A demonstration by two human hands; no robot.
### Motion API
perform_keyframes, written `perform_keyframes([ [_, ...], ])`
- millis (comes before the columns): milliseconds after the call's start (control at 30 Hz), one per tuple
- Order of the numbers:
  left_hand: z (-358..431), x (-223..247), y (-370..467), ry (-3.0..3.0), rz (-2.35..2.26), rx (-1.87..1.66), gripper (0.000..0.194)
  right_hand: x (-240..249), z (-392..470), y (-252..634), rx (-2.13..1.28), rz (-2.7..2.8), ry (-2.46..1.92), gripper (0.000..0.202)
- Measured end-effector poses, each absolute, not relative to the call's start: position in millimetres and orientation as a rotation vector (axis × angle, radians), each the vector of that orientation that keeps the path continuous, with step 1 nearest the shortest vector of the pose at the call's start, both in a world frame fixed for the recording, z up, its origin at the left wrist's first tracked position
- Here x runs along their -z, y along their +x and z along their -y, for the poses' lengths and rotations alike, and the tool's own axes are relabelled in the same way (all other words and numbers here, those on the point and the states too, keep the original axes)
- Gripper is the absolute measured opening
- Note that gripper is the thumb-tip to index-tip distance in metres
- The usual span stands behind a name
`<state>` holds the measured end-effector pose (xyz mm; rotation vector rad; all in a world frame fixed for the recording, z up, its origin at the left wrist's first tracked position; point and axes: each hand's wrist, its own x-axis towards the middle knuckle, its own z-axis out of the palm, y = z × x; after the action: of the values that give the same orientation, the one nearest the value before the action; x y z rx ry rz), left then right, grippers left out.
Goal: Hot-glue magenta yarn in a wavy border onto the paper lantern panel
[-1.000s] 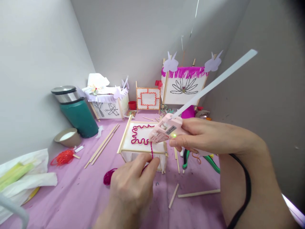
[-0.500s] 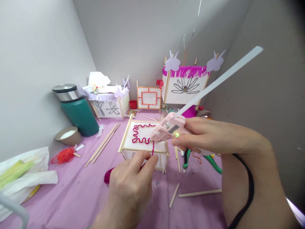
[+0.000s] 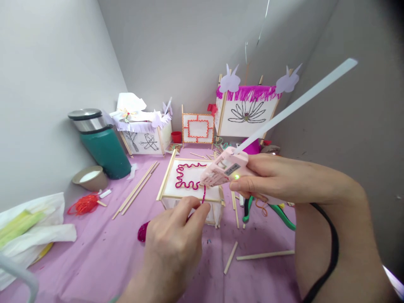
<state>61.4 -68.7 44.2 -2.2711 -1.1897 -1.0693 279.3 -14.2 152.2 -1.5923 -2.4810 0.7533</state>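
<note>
Left hand (image 3: 176, 237): your thumb and forefinger pinch the yarn (image 3: 204, 194), which runs up from them to a wavy line on the box (image 3: 168, 189). The box stands on the desk (image 3: 104, 261), just beyond those fingers; its inside is hidden. The yarn ball (image 3: 143, 232) sits just left of the same hand, partly covered by it.

Right hand (image 3: 277, 181): your fingers are wrapped round the glue gun (image 3: 232, 166), its front over the end of the wavy line; contact cannot be told. A glue stick (image 3: 296, 105) protrudes from its rear.

Containers: the bowl (image 3: 101, 182), well left of your left fingers, holds something white. The bottle (image 3: 105, 153), behind the bowl, is lidded; contents not visible. The red cup (image 3: 176, 137) lies beyond the box, too small to read inside.

Compared with one second ago: the view has shifted slightly. Your left pinch is unchanged, and the gun's front remains at the same end of the line. The bowl's white contents look the same.
</note>
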Motion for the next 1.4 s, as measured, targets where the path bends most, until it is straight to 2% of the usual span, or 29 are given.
perform_keyframes([
  [167, 69, -43, 60, -2.286, 1.209, 1.054, 0.03, -152, 13, 281, -0.75, 2.493, -1.596, 0.053],
  [367, 69, -43, 59, -2.279, 1.214, 1.058, 0.032, -152, 13, 280, -0.73, 2.489, -1.597, 0.059],
  [1000, 67, -42, 60, -2.268, 1.217, 1.06, 0.03, -152, 13, 280, -0.757, 2.479, -1.616, 0.059],
  [1233, 68, -40, 54, -2.254, 1.233, 1.069, 0.031, -151, 11, 287, -0.868, 2.443, -1.562, 0.051],
  [1400, 68, -41, 53, -2.248, 1.243, 1.06, 0.029, -149, 12, 290, -0.803, 2.411, -1.581, 0.048],
])
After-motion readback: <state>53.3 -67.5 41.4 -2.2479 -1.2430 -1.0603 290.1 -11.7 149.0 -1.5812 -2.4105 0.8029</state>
